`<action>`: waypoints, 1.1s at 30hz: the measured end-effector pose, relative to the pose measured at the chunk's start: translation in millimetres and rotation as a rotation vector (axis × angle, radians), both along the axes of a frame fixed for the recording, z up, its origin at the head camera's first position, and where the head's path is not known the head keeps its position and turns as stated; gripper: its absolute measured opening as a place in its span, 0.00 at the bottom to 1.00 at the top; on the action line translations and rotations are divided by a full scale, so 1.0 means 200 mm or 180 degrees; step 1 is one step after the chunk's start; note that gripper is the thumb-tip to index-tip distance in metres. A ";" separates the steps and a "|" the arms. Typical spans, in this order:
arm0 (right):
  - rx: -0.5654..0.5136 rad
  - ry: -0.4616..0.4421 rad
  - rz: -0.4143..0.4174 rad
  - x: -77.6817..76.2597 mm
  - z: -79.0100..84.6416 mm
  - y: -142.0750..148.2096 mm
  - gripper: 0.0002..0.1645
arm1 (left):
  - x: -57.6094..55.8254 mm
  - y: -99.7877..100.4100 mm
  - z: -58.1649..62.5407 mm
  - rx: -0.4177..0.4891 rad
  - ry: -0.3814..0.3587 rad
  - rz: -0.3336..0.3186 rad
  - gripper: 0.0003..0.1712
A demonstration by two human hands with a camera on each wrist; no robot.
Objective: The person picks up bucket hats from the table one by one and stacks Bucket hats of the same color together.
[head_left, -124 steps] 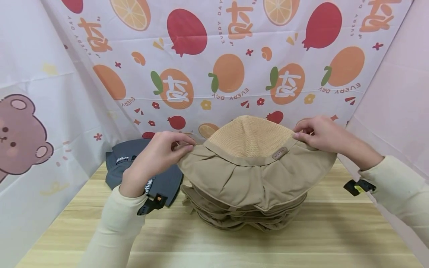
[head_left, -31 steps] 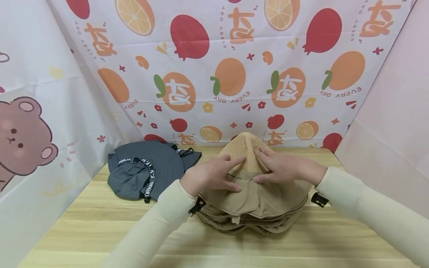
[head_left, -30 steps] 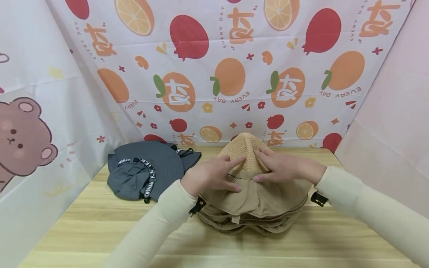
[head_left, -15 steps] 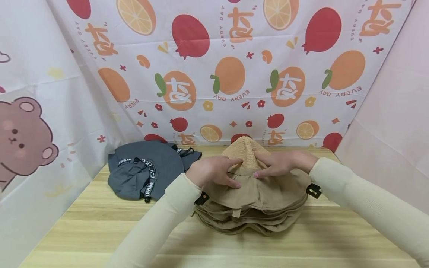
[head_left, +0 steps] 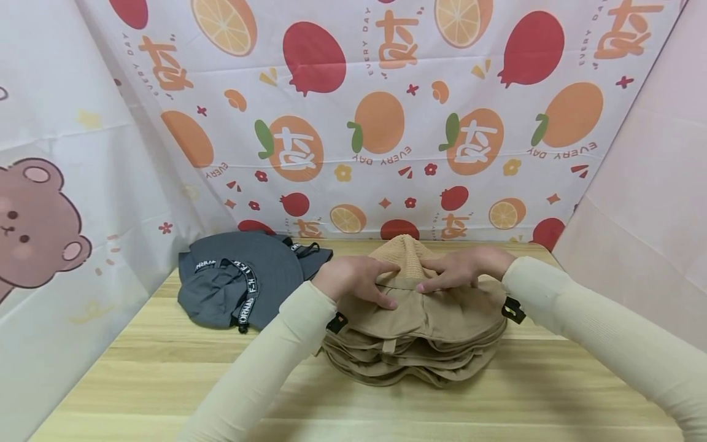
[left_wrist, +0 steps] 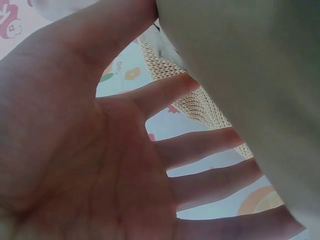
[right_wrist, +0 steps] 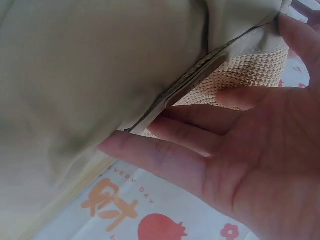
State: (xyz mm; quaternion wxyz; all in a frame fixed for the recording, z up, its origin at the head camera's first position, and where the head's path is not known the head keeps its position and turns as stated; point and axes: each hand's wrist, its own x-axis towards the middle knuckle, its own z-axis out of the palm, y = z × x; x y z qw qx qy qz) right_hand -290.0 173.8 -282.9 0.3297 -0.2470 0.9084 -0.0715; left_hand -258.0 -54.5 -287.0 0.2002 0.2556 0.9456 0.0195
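In the head view, a khaki sun hat with a pleated cloth brim [head_left: 405, 316] and a straw-coloured woven crown [head_left: 410, 258] tops a stack of similar hats [head_left: 442, 365]. My left hand [head_left: 356, 279] rests on its left side, thumb on the brim and fingers spread along the crown. From the right, my right hand [head_left: 464, 268] presses the crown in the same way, thumb near the band. The left wrist view shows straight, parted fingers [left_wrist: 200, 147] reaching behind the brim. The right wrist view has fingers [right_wrist: 160, 155] extended along the band and weave.
Dark grey hats [head_left: 270, 264] with black-and-white lettered straps lie on the wooden table [head_left: 138, 374], left of the stack. A fruit-print cloth [head_left: 420, 73] hangs close behind, with a bear-print cloth [head_left: 44, 227] at left and a pale sheet [head_left: 652, 184] at right.
Earlier both hands pinched the brim's sides with the hat raised; now it sits on the stack with the hands on its crown. Over the last second the crown has sunk slightly.
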 end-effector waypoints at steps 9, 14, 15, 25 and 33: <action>0.0058 -0.0134 -0.0077 -0.05 0.00 -0.04 0.56 | -0.07 -0.01 -0.01 -0.0140 -0.0022 -0.0033 0.50; 0.0093 -0.0142 -0.0120 -0.07 0.00 -0.06 0.56 | -0.12 -0.03 0.00 -0.0231 -0.0051 -0.0010 0.52; 0.0096 -0.0141 -0.0133 -0.08 -0.01 -0.06 0.56 | -0.13 -0.03 0.00 -0.0255 -0.0058 -0.0002 0.52; 0.0063 -0.0122 -0.0143 -0.08 -0.01 -0.07 0.56 | -0.15 -0.05 0.01 -0.0343 -0.0122 0.0023 0.54; 0.0042 -0.0151 -0.0152 -0.08 -0.02 -0.06 0.56 | -0.15 -0.04 0.00 -0.0292 -0.0141 0.0020 0.55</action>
